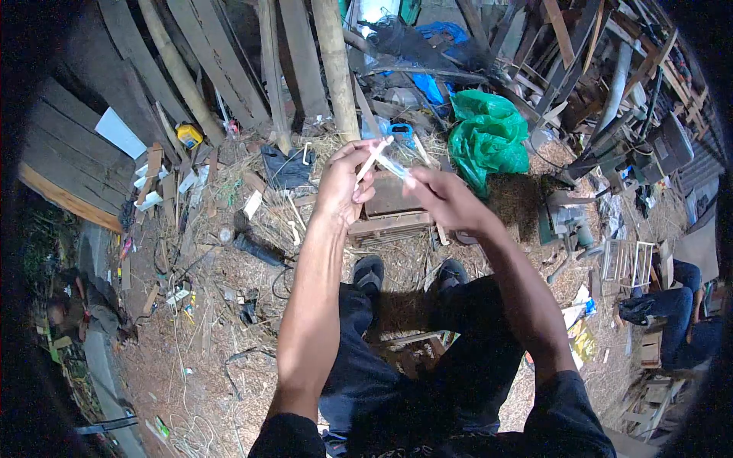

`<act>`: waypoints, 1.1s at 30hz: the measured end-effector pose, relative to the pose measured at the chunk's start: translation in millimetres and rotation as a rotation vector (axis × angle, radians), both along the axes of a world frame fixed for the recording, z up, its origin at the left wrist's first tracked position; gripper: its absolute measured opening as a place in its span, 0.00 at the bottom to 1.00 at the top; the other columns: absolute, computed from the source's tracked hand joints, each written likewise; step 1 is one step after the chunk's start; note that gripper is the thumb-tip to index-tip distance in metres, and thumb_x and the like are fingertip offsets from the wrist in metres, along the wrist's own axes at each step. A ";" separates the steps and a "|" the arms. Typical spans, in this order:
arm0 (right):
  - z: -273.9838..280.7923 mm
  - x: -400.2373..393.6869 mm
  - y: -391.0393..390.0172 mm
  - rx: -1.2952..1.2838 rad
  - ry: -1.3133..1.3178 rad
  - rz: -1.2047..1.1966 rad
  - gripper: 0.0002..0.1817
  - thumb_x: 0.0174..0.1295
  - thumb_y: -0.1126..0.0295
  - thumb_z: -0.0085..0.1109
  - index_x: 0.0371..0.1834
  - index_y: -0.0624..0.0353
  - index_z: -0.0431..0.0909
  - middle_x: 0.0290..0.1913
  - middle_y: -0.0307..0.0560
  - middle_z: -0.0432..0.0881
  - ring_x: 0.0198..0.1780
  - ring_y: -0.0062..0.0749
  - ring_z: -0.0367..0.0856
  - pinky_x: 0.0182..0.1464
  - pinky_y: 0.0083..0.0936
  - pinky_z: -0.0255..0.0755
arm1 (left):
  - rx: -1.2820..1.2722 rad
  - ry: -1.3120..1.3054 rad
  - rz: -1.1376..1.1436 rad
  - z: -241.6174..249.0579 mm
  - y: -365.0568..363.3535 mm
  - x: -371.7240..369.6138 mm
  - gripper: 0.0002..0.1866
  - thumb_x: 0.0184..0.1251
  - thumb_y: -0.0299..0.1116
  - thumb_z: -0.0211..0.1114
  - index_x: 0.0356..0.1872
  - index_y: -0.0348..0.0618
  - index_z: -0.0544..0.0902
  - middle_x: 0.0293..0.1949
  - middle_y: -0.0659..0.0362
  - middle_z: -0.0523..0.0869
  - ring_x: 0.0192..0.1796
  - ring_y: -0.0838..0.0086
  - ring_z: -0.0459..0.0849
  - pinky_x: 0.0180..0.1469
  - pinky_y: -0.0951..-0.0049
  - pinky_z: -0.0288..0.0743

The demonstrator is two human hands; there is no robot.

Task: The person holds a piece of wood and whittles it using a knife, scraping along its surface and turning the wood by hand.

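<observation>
My left hand (347, 183) is closed around a thin, pale wooden stick (369, 163), which slants up to the right past the fingers. My right hand (444, 198) grips a narrow, shiny, blade-like tool (393, 167) whose exact kind I cannot make out. The tool's far end meets or crosses the stick near its upper part; glare hides the contact. Both hands are raised in front of me, over a low wooden block (391, 223) on the ground. My feet in dark sandals stand just behind that block.
A green plastic bag (489, 137) lies ahead right, near a machine (569, 217) and a white wire rack (628, 263). Planks (217, 61) lean ahead left by a yellow tool (188, 136). Another person's leg (676, 317) is at the far right. Shavings and cords litter the ground.
</observation>
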State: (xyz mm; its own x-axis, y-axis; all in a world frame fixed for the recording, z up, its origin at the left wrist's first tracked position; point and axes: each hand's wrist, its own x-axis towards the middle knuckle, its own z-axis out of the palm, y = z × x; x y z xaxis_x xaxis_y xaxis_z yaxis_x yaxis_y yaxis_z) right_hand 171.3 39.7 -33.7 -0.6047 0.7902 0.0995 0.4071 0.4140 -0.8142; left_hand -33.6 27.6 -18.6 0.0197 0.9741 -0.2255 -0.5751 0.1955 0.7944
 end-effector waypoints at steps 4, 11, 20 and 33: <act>0.8 4.0 -1.6 0.001 0.311 -0.091 0.16 0.76 0.64 0.44 0.51 0.62 0.77 0.29 0.29 0.67 0.31 0.18 0.63 0.34 0.18 0.62 | 0.049 0.034 0.072 7.4 0.5 6.2 0.12 0.71 0.27 0.49 0.53 0.41 0.72 0.19 0.64 0.71 0.09 0.86 0.58 0.09 0.84 0.49; 15.5 -16.8 -22.8 0.445 -0.216 -0.124 0.31 0.65 0.76 0.46 0.73 0.42 0.64 0.37 0.55 0.74 0.34 0.47 0.76 0.40 0.34 0.73 | 0.086 -0.143 0.038 0.6 2.5 5.7 0.19 0.71 0.28 0.41 0.60 0.42 0.71 0.18 0.65 0.70 0.11 0.86 0.59 0.11 0.83 0.50; 8.3 -19.9 -21.7 0.477 -0.182 -0.086 0.34 0.62 0.75 0.49 0.73 0.39 0.62 0.35 0.56 0.75 0.29 0.53 0.77 0.34 0.40 0.75 | 0.039 -0.291 -0.038 -5.9 4.8 -11.1 0.20 0.71 0.29 0.45 0.63 0.44 0.71 0.18 0.67 0.70 0.09 0.88 0.58 0.08 0.86 0.50; 6.3 -12.8 -10.4 0.455 -0.205 -0.117 0.35 0.59 0.78 0.48 0.72 0.39 0.65 0.27 0.58 0.73 0.28 0.54 0.74 0.33 0.43 0.70 | 0.011 -0.310 -0.073 1.9 -6.3 -9.9 0.11 0.71 0.28 0.49 0.51 0.41 0.73 0.15 0.66 0.69 0.08 0.88 0.59 0.08 0.86 0.48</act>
